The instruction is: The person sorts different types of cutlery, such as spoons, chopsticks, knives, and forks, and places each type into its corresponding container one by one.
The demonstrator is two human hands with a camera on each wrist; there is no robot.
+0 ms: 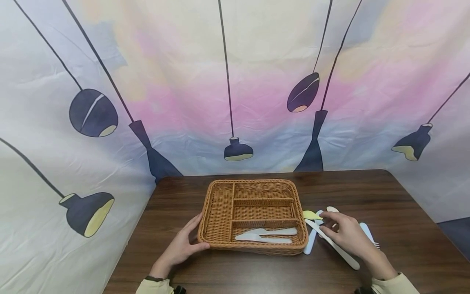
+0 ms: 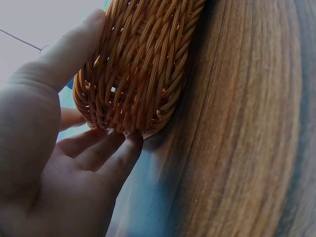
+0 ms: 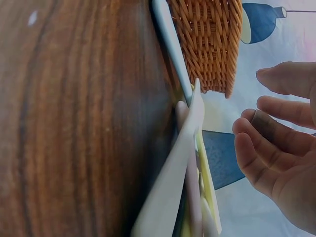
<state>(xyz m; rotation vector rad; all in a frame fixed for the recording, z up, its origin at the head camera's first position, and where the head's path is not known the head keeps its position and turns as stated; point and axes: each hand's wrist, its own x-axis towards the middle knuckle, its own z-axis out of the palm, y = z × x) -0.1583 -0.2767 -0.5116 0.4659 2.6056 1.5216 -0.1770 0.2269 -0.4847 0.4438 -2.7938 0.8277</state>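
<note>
A wicker basket (image 1: 262,248) with several compartments sits on the table. Two pale plastic knives (image 1: 263,238) lie in its front right compartment. At its left front corner my left hand (image 1: 182,241) grips the basket, thumb along the front and fingers on the side; the left wrist view shows the fingertips against the weave. Over a loose pile of plastic cutlery right of the basket hovers my right hand (image 1: 346,232), fingers loosely bent and holding nothing. Beneath it lie a white knife (image 1: 339,250), a yellow utensil (image 1: 310,214) and a light-blue handle (image 1: 310,241).
A light-blue fork (image 1: 367,232) lies right of the right hand, partly covered by it. The dark wooden table (image 1: 257,273) ends at the back against a cloth (image 1: 191,106) printed with hanging lamps. A low divider (image 1: 264,223) bounds the knives' compartment.
</note>
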